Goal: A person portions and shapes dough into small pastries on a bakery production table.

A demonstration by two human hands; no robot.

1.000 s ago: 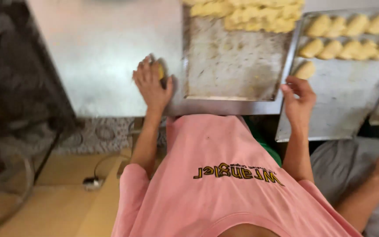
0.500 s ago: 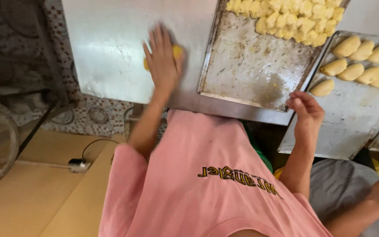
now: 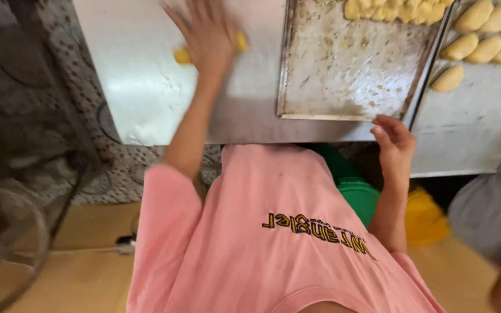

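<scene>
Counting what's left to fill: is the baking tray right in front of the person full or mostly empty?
Mostly empty: the baking tray holds dough pieces only along its far edge.

At upper centre, the left hand (image 3: 207, 35) lies on a dough piece (image 3: 182, 55) on the metal table (image 3: 140, 98). Right of it sits a baking tray (image 3: 343, 75), dough rolls (image 3: 395, 10) along its top edge. The right hand (image 3: 394, 139) touches the tray's lower right corner; a second tray (image 3: 471, 127) lies further right.

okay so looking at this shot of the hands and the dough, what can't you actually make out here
Head view only:
- Yellow dough under the left hand: mostly covered by the palm, and the hand is motion-blurred, so its shape is unclear.
- Right hand at the edge of the baking tray: fingers curl under, contact unclear.
- Dough pieces on the tray: cut off by the top edge.
</scene>
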